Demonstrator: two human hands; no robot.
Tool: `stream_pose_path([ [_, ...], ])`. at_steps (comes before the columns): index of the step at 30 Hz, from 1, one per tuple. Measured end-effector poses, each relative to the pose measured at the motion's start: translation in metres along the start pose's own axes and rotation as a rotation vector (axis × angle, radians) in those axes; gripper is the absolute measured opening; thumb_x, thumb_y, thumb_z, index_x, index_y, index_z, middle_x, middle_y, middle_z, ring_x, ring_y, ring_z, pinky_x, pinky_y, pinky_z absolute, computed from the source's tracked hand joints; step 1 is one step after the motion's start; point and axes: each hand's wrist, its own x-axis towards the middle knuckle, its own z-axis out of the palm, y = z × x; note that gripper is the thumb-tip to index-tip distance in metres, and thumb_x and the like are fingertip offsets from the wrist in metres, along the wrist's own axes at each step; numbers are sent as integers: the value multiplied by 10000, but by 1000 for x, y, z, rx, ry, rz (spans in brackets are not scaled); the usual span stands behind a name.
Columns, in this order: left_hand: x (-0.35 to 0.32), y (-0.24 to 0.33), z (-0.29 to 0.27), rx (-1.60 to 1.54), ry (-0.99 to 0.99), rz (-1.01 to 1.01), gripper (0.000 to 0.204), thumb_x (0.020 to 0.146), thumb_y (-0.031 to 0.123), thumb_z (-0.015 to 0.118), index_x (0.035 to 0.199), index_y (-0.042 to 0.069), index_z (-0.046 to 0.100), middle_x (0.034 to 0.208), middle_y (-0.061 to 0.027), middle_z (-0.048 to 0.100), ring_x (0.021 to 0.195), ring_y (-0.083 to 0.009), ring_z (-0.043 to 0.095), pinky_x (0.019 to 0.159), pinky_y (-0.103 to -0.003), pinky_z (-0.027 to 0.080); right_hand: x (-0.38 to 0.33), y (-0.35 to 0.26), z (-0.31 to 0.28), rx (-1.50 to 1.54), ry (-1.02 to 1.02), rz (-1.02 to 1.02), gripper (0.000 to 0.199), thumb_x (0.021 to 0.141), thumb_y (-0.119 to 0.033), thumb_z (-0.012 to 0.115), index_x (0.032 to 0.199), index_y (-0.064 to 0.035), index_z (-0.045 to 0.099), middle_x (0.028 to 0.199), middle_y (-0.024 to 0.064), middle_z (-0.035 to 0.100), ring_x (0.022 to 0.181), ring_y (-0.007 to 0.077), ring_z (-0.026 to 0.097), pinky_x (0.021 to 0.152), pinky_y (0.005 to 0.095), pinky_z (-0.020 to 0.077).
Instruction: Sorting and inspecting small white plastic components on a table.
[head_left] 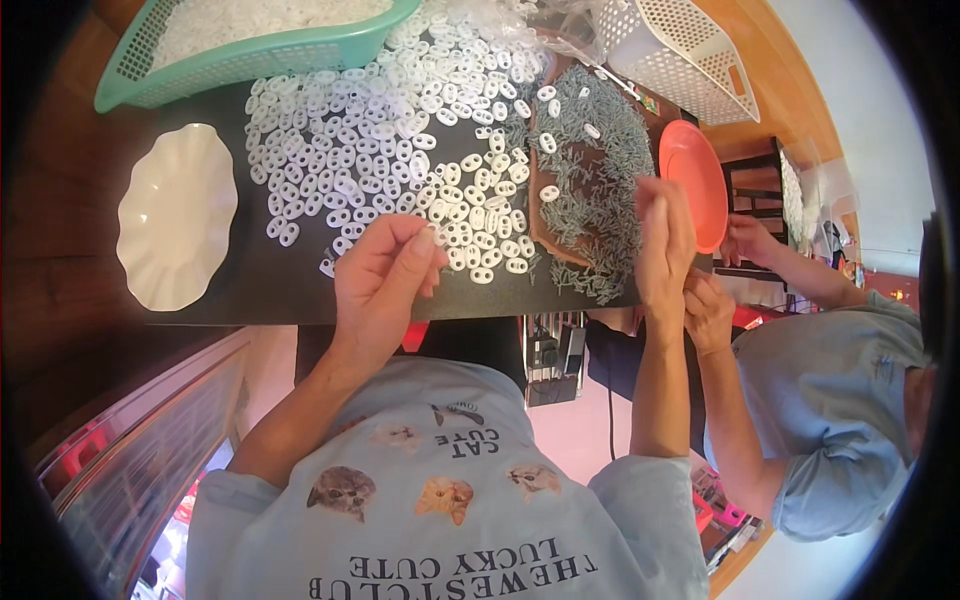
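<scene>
My left hand (385, 280) rests at the near edge of a wide spread of small white oval pieces (400, 130) on a black board (250, 290). Its thumb and fingers are pinched together beside the closest pieces, and I cannot tell if one is between them. My right hand (665, 240) is seen edge-on with its fingers straight and together. It is beside a heap of small grey pins (600, 170) lying on a brown tray (545, 245). Its palm side is hidden.
A white scalloped plate (175, 215) lies at the left. A teal basket (250, 55) of white pieces stands at the back, with a white basket (670, 50) at the back right. An orange plate (695, 180) sits right of the pins. Another person's hands (725, 280) work close to my right hand.
</scene>
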Motion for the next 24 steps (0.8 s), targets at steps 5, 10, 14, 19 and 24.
stream_pose_path([
  [5,0,1,1,15,3,12,154,1006,146,521,1022,10,591,846,-51,642,672,-75,544,620,-220,454,-57,7,-14,-15,112,-30,481,1020,-356,335,1148,40,576,1053,158,558,974,262,555,898,349,430],
  [10,0,-1,2,3,-2,11,156,1006,149,521,1017,11,592,845,-49,641,675,-78,544,624,-219,451,-71,1,-11,-288,-118,-122,732,854,-496,559,1341,37,436,1363,250,390,1238,402,396,1049,480,305],
  [14,0,-2,2,14,-10,-6,160,1006,155,524,1014,10,594,846,-48,641,677,-77,542,627,-218,448,-63,-1,2,-550,-403,-124,1051,802,-728,531,1485,20,249,1548,261,185,1434,424,173,1150,511,136],
  [19,-1,-4,2,-10,-14,-14,149,1002,147,537,1027,11,594,841,-3,611,704,-36,497,636,-194,425,-40,-5,12,-601,-390,-141,1021,812,-712,532,1474,19,266,1548,257,189,1441,425,162,1143,542,119],
  [24,-3,-7,0,13,18,9,152,1004,138,525,1027,5,593,847,-50,642,674,-78,543,620,-217,450,-31,0,18,-551,-304,-166,979,817,-685,549,1457,14,304,1544,239,224,1429,407,207,1131,553,124],
])
